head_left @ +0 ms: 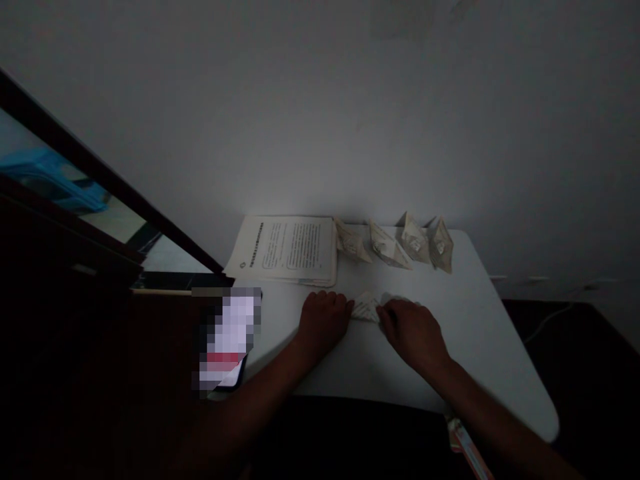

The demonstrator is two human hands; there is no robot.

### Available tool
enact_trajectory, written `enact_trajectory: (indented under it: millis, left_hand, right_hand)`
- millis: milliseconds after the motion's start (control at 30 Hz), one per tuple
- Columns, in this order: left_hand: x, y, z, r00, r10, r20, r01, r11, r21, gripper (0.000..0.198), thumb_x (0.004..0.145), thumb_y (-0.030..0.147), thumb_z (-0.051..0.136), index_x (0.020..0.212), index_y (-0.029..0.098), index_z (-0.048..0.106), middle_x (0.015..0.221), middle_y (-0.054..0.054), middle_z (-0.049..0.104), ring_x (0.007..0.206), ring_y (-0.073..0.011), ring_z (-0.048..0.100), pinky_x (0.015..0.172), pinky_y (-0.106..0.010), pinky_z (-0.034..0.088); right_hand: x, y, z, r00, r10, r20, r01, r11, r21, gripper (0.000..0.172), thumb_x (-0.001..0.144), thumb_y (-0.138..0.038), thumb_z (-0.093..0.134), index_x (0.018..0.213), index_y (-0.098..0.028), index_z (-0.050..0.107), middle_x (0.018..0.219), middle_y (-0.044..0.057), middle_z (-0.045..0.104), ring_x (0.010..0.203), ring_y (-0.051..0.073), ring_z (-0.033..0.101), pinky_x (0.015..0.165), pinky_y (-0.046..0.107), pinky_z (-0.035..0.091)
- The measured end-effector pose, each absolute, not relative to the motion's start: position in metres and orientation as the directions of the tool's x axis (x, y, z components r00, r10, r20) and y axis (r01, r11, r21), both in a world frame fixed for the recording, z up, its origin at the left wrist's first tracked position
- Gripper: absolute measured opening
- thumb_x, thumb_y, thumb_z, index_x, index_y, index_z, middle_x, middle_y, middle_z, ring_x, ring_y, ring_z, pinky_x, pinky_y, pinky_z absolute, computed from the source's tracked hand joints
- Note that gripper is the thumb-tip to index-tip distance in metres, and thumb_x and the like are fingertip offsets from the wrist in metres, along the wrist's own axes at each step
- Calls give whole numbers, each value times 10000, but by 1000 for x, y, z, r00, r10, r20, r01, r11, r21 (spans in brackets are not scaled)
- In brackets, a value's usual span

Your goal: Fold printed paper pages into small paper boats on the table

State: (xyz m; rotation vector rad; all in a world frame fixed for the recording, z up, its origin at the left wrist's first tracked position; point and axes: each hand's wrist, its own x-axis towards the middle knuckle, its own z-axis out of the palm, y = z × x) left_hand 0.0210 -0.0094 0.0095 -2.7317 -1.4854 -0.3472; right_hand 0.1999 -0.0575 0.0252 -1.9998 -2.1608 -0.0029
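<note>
Between my hands, a small folded triangle of printed paper (367, 308) rests on the white table (360, 360). My left hand (326, 320) is closed, with thumb and fingers pinching the paper's left corner. At the opposite corner, my right hand (413, 330) also pinches it, fingers curled. Folded paper boats stand in a row behind: one boat (353, 243) by the page stack, a second boat (390, 248) beside it, and more boats (416, 239) farther right. My fingers hide both ends of the folded paper.
A stack of printed pages (293, 250) lies at the table's back left, against the wall (320, 113). A lit phone (233, 340), partly blurred out, is at the left edge. Something colourful (467, 443) shows below the front edge, near my right forearm. The room is dim.
</note>
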Motion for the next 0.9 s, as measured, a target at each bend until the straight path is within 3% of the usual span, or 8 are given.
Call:
enact_trajectory:
  millis: [267, 900]
  left_hand:
    - [25, -5, 10, 506, 849, 152, 844, -524, 113, 432, 936, 356, 324, 733, 135, 635, 694, -110, 657, 681, -214, 593, 637, -326, 369]
    - [30, -6, 17, 472, 878, 77, 869, -478, 123, 465, 937, 380, 304, 755, 119, 643, 722, -118, 662, 716, -223, 606, 678, -351, 403]
  right_hand:
    - [197, -56, 26, -60, 989, 136, 995, 70, -71, 262, 888, -307, 442, 706, -184, 585, 707, 69, 646, 642, 204, 591, 613, 323, 337]
    - [194, -55, 29, -30, 998, 63, 996, 35, -78, 248, 889, -293, 432, 749, -166, 591, 762, 74, 651, 708, 206, 597, 650, 315, 338]
